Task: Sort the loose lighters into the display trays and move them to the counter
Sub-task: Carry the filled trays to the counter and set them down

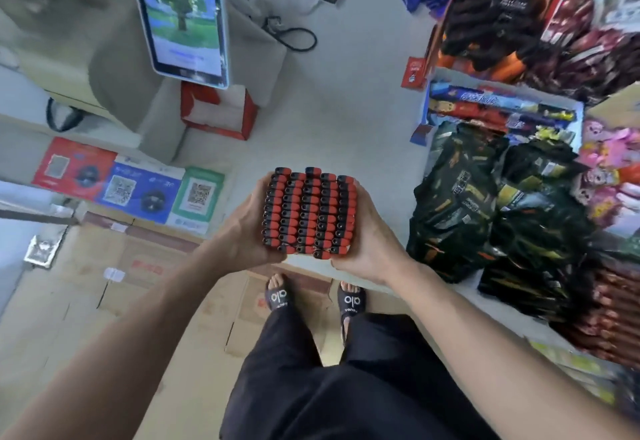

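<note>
In front of the counter (346,69), held between both hands above the person's feet, was a full block of red-and-black lighters (310,213), five rows packed tight. The display tray itself was hidden under the lighters and the hands, so its form could not be told. Left hand (247,228) gripped the block's left side, right hand (367,239) the right side, the fingers of both curled under and out of sight, thumbs pressed along the edges. No loose lighters showed anywhere in view.

Judgement: sorting for this block looked complete, every row filled. The carry was under way; the set-down on the counter was not yet done. A red empty box (218,112) sat on the counter below a tilted screen (183,14), with bare surface to its right. Snack packets (485,204) crowded the shelf on the right.
</note>
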